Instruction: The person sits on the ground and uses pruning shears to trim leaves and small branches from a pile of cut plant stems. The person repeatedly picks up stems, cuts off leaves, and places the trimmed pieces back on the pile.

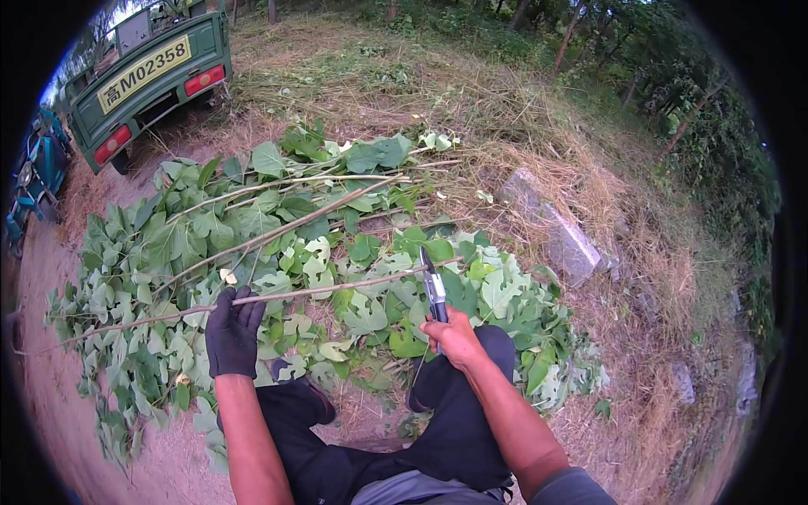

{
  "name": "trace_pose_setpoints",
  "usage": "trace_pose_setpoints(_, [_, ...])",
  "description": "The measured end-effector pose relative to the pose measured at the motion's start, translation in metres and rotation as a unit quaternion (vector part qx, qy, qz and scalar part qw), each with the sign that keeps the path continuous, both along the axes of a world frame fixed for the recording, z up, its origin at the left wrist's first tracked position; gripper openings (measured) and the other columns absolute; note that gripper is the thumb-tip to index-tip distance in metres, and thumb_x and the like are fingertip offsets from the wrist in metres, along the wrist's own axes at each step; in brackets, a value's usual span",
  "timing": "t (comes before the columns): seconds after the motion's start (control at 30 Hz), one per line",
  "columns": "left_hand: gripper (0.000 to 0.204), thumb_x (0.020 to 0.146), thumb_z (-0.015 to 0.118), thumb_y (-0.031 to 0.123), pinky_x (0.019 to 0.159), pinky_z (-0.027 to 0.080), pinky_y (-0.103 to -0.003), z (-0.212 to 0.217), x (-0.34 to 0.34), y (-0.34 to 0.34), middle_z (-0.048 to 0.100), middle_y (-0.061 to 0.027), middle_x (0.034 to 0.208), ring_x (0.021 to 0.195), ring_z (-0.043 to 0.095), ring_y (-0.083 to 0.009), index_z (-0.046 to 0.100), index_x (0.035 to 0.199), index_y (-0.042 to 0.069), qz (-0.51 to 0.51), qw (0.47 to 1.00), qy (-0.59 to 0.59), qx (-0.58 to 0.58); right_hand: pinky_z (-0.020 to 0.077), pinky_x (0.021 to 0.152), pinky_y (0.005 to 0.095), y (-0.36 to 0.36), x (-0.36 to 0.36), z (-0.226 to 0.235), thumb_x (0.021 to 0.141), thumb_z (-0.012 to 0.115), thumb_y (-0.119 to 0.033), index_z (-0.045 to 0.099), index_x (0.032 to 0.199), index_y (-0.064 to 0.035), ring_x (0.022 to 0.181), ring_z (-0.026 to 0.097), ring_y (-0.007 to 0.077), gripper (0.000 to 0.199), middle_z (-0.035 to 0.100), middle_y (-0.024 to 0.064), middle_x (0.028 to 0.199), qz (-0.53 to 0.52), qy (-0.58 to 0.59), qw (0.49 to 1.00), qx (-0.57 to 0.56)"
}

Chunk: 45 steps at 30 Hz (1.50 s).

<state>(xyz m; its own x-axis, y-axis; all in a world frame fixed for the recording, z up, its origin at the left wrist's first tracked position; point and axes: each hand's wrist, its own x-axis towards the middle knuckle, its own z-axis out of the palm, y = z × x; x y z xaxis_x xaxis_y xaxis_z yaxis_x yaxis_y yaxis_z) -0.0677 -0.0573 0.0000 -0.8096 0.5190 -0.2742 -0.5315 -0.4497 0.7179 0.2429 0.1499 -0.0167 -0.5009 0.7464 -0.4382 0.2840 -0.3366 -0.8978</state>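
Observation:
A long, thin, bare branch [337, 288] runs across in front of me, its thin end reaching far to the left. My left hand [233, 343], in a black glove, is closed around it. In my bare right hand [459, 338] is a pair of pruning shears [434, 289] with a silver body and dark tip, pointing away from me. The tip meets the branch near its right end; whether the blades grip it, I cannot tell. Below and beyond my hands lies a spread of cut leafy branches [244, 219], with several bare stems [286, 227] on top.
At the far left stands a green cargo vehicle [151, 76] with red tail lights, and a teal vehicle [42, 164] beside it. A stone block [572, 248] lies in dry grass on the right. Trees [665, 76] line the back right. My knees and feet frame the ground nearest me.

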Motion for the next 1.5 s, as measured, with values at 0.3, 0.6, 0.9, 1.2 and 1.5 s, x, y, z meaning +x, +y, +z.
trace_pose_setpoints(0.3, [0.041, 0.093, 0.062, 0.023, 0.093, 0.054, -0.044, -0.003, 0.001, 0.002, 0.056, -0.023, 0.122, 0.107, 0.062, -0.0315, 0.049, 0.122, -0.004, -0.005, 1.0, 0.004, -0.007, 0.0387, 0.046, 0.0289, 0.001, 0.004, -0.001, 0.082, 0.065, -0.005, 0.05, 0.095, -0.0008, 0.053, 0.049, 0.0114, 0.02, 0.051, 0.0028, 0.067, 0.005, -0.045, 0.998, 0.035])
trace_pose_setpoints(0.6, [0.045, 0.093, 0.063, 0.026, 0.096, 0.052, -0.042, 0.001, -0.001, 0.002, 0.056, -0.0208, 0.126, 0.111, 0.061, -0.0297, 0.049, 0.125, -0.003, -0.008, 1.0, 0.011, -0.018, 0.0491, 0.055, 0.0313, 0.0, 0.007, 0.014, 0.083, 0.065, -0.005, 0.053, 0.103, 0.0011, 0.062, 0.059, 0.0148, 0.024, 0.057, 0.0061, 0.077, -0.012, 0.121, 0.985, -0.123])
trace_pose_setpoints(0.9, [0.049, 0.092, 0.064, 0.023, 0.093, 0.054, -0.043, 0.004, 0.001, 0.007, 0.056, -0.0232, 0.124, 0.107, 0.062, -0.0309, 0.047, 0.127, -0.006, 0.006, 1.0, 0.019, -0.021, 0.0503, 0.053, 0.0338, 0.008, 0.013, -0.002, 0.084, 0.065, -0.008, 0.051, 0.101, 0.0015, 0.062, 0.063, 0.0184, 0.024, 0.059, 0.0086, 0.075, 0.043, -0.042, 0.998, 0.03])
trace_pose_setpoints(1.2, [0.046, 0.091, 0.065, 0.024, 0.094, 0.053, -0.043, 0.007, -0.006, 0.002, 0.056, -0.0217, 0.123, 0.106, 0.062, -0.0295, 0.049, 0.123, -0.004, 0.053, 0.998, 0.033, -0.019, 0.0474, 0.06, 0.0306, 0.009, 0.013, -0.007, 0.081, 0.063, -0.006, 0.052, 0.104, 0.0057, 0.07, 0.061, 0.0164, 0.028, 0.06, 0.0091, 0.082, 0.028, -0.004, 1.0, -0.011])
trace_pose_setpoints(1.5, [0.038, 0.089, 0.067, 0.022, 0.086, 0.057, -0.04, 0.012, 0.002, 0.007, 0.061, -0.0169, 0.109, 0.095, 0.065, -0.0275, 0.054, 0.116, -0.002, 0.061, 0.998, 0.018, -0.018, 0.0443, 0.087, 0.0324, -0.016, 0.013, 0.004, 0.077, 0.068, -0.018, 0.055, 0.118, 0.0042, 0.098, 0.057, 0.0197, 0.048, 0.062, 0.0128, 0.108, 0.199, 0.006, 0.979, -0.035])
